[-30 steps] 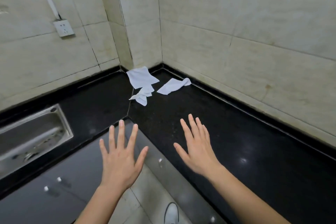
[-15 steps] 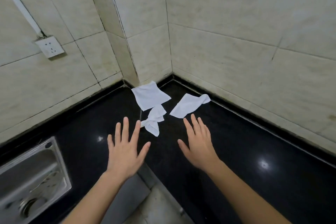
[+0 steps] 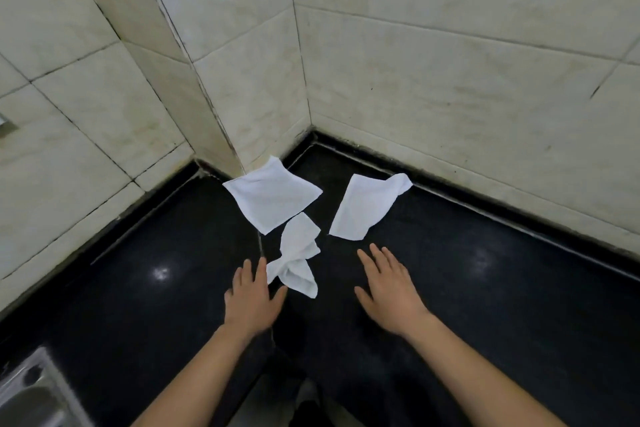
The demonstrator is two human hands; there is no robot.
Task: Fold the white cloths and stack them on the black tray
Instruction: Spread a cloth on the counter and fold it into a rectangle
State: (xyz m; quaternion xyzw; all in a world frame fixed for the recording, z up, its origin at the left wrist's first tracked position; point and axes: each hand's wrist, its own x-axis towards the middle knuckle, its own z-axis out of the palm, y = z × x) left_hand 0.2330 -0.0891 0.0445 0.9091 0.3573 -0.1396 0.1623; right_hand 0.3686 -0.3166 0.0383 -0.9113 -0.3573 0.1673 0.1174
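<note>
Three white cloths lie in the corner of a black countertop (image 3: 485, 288). A flat square cloth (image 3: 272, 196) rests against the wall corner. To its right lies a partly folded cloth (image 3: 363, 206). In front of both sits a crumpled, twisted cloth (image 3: 298, 260). My left hand (image 3: 251, 298) hovers flat with fingers apart, fingertips just left of the crumpled cloth's near end. My right hand (image 3: 389, 288) is spread open just below the partly folded cloth, holding nothing. No black tray is in view.
Cream tiled walls (image 3: 450, 80) close in the corner, with a protruding pillar (image 3: 180, 87) at the back left. A steel sink (image 3: 31, 392) sits at the bottom left edge. Part of a wall socket (image 3: 5, 126) shows at the far left.
The view has moved closer to the corner and both hands have reached forward toward the cloths. The sink and socket have slid out toward the left edge.
</note>
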